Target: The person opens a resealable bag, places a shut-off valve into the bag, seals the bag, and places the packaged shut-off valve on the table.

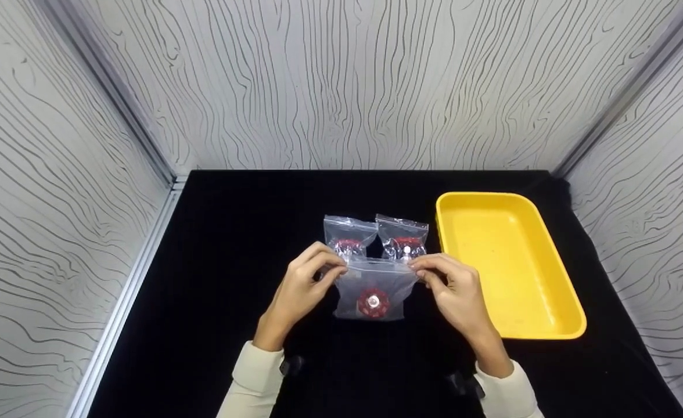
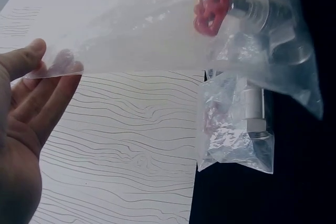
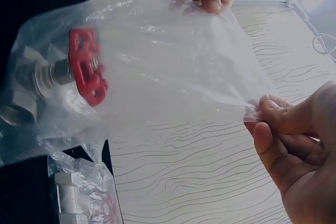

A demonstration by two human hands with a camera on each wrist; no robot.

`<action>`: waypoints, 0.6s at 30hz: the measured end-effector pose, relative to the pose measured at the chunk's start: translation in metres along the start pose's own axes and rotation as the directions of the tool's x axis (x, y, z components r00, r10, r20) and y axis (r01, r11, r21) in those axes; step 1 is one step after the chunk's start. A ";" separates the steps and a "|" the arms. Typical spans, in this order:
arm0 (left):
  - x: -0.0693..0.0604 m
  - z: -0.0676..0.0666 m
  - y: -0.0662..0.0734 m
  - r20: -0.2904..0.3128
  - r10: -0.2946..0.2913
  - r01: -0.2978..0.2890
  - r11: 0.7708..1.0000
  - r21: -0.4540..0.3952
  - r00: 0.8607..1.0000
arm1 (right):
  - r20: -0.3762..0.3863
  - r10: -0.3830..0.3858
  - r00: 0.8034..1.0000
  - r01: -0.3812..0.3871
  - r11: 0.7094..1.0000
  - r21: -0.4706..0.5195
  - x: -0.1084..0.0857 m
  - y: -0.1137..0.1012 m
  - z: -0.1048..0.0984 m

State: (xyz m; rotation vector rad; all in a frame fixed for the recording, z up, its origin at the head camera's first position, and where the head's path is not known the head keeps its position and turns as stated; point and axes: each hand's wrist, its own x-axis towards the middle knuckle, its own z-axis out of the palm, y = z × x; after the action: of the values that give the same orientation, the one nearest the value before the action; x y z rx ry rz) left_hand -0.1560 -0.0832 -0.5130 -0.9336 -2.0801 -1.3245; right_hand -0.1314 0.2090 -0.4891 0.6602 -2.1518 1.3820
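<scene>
A clear zip bag [image 1: 350, 287] is stretched upright between both hands above the black surface. The left hand [image 1: 306, 281] pinches its upper left corner between thumb and fingers, and the right hand [image 1: 457, 293] pinches the upper right corner. Low inside the bag is a metal valve with a red handwheel [image 3: 86, 66]; its threaded ends show blurrily through the plastic. Just behind stand two more zip bags, a left one [image 1: 347, 227] and a right one [image 1: 401, 227], each holding a similar valve. Their lower parts are partly hidden by the held bag.
To the right of the hands lies a yellow tray [image 1: 559, 278] with raised sides. Black cloth [image 1: 231, 232] covers the table. Walls with a wood-grain pattern [image 1: 341, 87] enclose the back and both sides, and a metal rail [image 1: 126, 296] runs along the left edge.
</scene>
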 end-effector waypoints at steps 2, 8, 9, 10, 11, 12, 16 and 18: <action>0.000 0.000 0.001 -0.006 0.007 -0.007 1.000 -0.001 1.000 | -0.004 -0.012 1.000 0.012 1.000 0.004 0.001 -0.001 -0.001; 0.000 0.001 0.002 -0.019 0.034 -0.034 0.999 0.004 0.999 | -0.010 0.010 1.000 -0.010 1.000 0.021 0.001 -0.001 -0.003; -0.001 0.002 0.002 -0.018 0.033 -0.033 0.999 0.002 0.999 | -0.013 0.010 1.000 -0.010 1.000 0.019 0.001 0.000 -0.002; -0.002 0.003 0.001 -0.018 0.029 -0.029 1.000 0.000 0.999 | -0.014 0.010 1.000 -0.009 1.000 0.016 0.001 0.001 -0.002; -0.002 0.004 0.001 -0.017 0.018 -0.018 1.000 -0.003 1.000 | -0.017 0.003 1.000 -0.003 1.000 0.012 0.001 0.002 -0.001; -0.003 0.004 0.000 -0.018 0.011 -0.011 1.000 -0.006 1.000 | -0.019 -0.003 1.000 0.003 1.000 0.007 0.001 0.004 0.000; -0.006 0.006 -0.002 -0.015 -0.052 0.052 0.998 -0.039 0.999 | -0.024 -0.006 1.000 0.006 1.000 0.005 0.003 0.008 0.002; -0.007 0.006 -0.002 -0.009 -0.106 0.105 0.993 -0.061 0.994 | -0.017 0.007 1.000 -0.007 1.000 0.008 0.004 0.010 0.003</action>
State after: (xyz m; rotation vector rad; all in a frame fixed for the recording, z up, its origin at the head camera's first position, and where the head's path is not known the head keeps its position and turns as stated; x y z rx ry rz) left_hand -0.1539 -0.0804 -0.5215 -0.8487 -2.1167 -1.4513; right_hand -0.1410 0.2095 -0.4941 0.6423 -2.1385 1.3949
